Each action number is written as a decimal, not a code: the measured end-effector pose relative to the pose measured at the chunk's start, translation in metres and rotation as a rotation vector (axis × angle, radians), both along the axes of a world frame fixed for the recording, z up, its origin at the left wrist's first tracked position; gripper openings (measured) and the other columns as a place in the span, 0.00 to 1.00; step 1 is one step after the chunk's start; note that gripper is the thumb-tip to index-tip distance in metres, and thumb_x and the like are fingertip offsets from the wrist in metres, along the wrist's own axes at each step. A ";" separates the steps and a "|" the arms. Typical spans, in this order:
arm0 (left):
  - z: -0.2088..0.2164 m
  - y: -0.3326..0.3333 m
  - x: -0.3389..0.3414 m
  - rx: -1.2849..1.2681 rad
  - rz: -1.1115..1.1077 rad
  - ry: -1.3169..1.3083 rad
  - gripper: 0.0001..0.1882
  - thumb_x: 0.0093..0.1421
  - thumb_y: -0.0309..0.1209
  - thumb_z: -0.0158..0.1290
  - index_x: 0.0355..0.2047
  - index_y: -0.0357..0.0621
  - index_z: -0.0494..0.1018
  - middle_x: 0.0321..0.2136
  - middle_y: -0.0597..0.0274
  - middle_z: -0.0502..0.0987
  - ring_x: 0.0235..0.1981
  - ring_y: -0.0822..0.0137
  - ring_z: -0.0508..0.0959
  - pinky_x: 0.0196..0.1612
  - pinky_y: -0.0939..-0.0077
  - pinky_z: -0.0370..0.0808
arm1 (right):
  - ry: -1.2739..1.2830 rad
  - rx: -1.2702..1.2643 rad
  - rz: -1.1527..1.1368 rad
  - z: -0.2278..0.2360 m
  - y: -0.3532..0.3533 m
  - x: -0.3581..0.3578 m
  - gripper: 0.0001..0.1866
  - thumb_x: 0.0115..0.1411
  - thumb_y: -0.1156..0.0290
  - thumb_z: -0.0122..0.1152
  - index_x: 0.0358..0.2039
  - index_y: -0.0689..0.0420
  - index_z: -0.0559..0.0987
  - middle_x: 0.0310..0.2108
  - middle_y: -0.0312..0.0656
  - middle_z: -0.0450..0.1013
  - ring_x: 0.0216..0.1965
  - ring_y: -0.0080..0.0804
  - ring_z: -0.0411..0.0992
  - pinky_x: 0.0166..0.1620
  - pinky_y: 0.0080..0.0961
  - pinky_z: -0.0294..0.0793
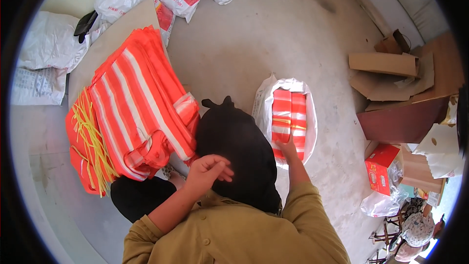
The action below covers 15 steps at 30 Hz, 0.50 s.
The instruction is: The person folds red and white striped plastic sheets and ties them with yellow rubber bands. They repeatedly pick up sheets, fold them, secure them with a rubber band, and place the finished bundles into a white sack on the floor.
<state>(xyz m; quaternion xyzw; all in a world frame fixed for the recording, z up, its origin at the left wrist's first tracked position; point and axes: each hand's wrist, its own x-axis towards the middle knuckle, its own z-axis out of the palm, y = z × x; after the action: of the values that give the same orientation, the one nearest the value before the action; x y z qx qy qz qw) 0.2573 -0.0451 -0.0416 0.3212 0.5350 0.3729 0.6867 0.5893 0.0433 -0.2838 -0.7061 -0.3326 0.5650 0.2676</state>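
Striped bundles, two side by side, sit in one white sack on the floor. Well apart, the right hand touches the bundles, its grip unclear, while the left hand curls loosely. One striped stack carries one bunch of yellow strips.

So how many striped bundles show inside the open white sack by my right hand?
2: a left bundle and a right bundle, side by side in the white sack. More may be hidden underneath.
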 end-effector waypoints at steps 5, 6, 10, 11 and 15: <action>-0.005 -0.004 -0.002 0.039 0.014 -0.022 0.08 0.75 0.27 0.50 0.46 0.37 0.77 0.34 0.53 0.86 0.31 0.62 0.87 0.35 0.73 0.84 | -0.602 0.377 0.311 0.008 -0.044 -0.006 0.41 0.59 0.68 0.71 0.71 0.52 0.65 0.67 0.55 0.64 0.65 0.58 0.65 0.65 0.49 0.71; -0.006 -0.004 -0.001 0.038 0.019 -0.023 0.08 0.75 0.27 0.50 0.46 0.37 0.77 0.34 0.53 0.86 0.31 0.62 0.87 0.35 0.73 0.84 | -0.757 0.471 0.400 0.007 -0.050 -0.006 0.41 0.59 0.68 0.72 0.71 0.51 0.66 0.68 0.55 0.62 0.67 0.59 0.62 0.67 0.50 0.68; -0.006 -0.004 -0.001 0.041 0.021 -0.033 0.08 0.75 0.26 0.50 0.46 0.37 0.77 0.33 0.52 0.86 0.30 0.61 0.87 0.34 0.72 0.84 | -0.731 0.285 0.551 0.018 -0.038 -0.006 0.37 0.59 0.63 0.71 0.69 0.47 0.70 0.71 0.48 0.56 0.70 0.58 0.57 0.69 0.50 0.65; -0.006 -0.003 -0.001 0.040 0.022 -0.036 0.08 0.75 0.26 0.50 0.46 0.37 0.77 0.33 0.52 0.86 0.30 0.61 0.87 0.34 0.72 0.84 | -0.753 0.271 0.584 0.018 -0.033 -0.008 0.36 0.60 0.63 0.71 0.69 0.46 0.71 0.72 0.48 0.56 0.70 0.57 0.57 0.68 0.50 0.65; -0.007 -0.004 -0.003 0.025 0.032 -0.037 0.08 0.74 0.26 0.50 0.46 0.37 0.77 0.33 0.52 0.86 0.30 0.61 0.87 0.34 0.72 0.84 | -0.893 0.268 0.669 0.010 -0.018 -0.018 0.34 0.60 0.61 0.72 0.67 0.46 0.73 0.71 0.48 0.60 0.70 0.56 0.60 0.64 0.55 0.71</action>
<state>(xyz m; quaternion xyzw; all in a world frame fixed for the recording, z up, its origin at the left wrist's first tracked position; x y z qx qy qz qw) 0.2544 -0.0489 -0.0488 0.3142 0.5225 0.3966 0.6863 0.5712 0.0253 -0.2742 -0.6924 -0.6875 0.2190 -0.0050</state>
